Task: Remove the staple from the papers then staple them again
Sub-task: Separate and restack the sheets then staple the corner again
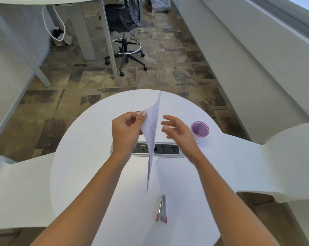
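My left hand (126, 129) pinches the top corner of a few printed papers (152, 137), which hang almost edge-on above the white table (90, 174). Just right of the sheets, my right hand (178, 132) hovers with blurred, spread fingers that touch nothing I can see. A small metal stapler with pink tips (162, 208) lies flat on the table nearer to me, below the papers' lower corner. I cannot make out a staple in the papers.
A purple cup (200, 129) with small bits inside stands on the table to the right of my right hand. A socket strip (166, 150) is set into the tabletop under the papers. An office chair (125, 32) stands on the floor beyond the table.
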Demonstrator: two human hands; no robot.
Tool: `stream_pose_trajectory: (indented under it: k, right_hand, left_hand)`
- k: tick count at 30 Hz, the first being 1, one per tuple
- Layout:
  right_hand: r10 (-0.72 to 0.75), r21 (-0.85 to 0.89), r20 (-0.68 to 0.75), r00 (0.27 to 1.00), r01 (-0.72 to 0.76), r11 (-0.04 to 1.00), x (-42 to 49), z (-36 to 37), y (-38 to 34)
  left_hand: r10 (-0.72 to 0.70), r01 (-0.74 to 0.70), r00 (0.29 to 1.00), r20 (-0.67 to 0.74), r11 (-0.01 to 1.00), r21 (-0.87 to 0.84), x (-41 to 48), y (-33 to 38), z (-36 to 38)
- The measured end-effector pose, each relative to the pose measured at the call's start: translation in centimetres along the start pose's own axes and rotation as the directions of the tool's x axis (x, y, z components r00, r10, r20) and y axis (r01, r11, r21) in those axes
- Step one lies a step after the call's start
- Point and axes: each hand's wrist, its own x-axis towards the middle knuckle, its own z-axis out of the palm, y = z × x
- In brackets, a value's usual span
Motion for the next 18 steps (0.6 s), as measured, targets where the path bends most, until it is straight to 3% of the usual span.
stream_pose_trajectory:
  k: [2,5,9,12,14,18]
  right_hand:
    - [-0.021,-0.071,0.075,0.997,0.027,0.997,-2.0,2.0,-0.3]
    - [0.005,-0.309,0.118,0.993,0.032,0.950,-4.3,4.9,0.1]
    - [-0.064,-0.439,-0.099,0.993,0.015,0.898,-5.8,6.9,1.2]
    - [-0.081,-0.361,-0.249,0.965,-0.015,0.932,-6.2,6.6,0.8]
    - [-0.020,-0.244,-0.298,0.954,-0.055,0.968,-6.4,6.1,0.4]
    - [0.128,-0.011,-0.283,0.951,-0.137,0.991,-7.1,5.3,-0.2]
  left_hand:
    - [-0.010,0.009,1.000,-0.030,1.000,-0.010,-0.2,0.0,0.0]
    - [-0.003,0.002,0.999,-0.047,1.000,-0.022,-1.0,0.5,-0.2]
    - [-0.009,0.009,1.000,-0.005,0.996,-0.085,-2.2,1.3,-0.6]
    - [-0.015,0.042,0.987,0.161,0.985,-0.167,-3.2,1.9,-1.2]
    - [0.021,0.002,0.976,0.215,0.994,-0.106,-3.5,1.7,-1.9]
    - [0.021,-0.033,0.998,0.061,0.979,0.201,-3.3,-0.1,-4.3]
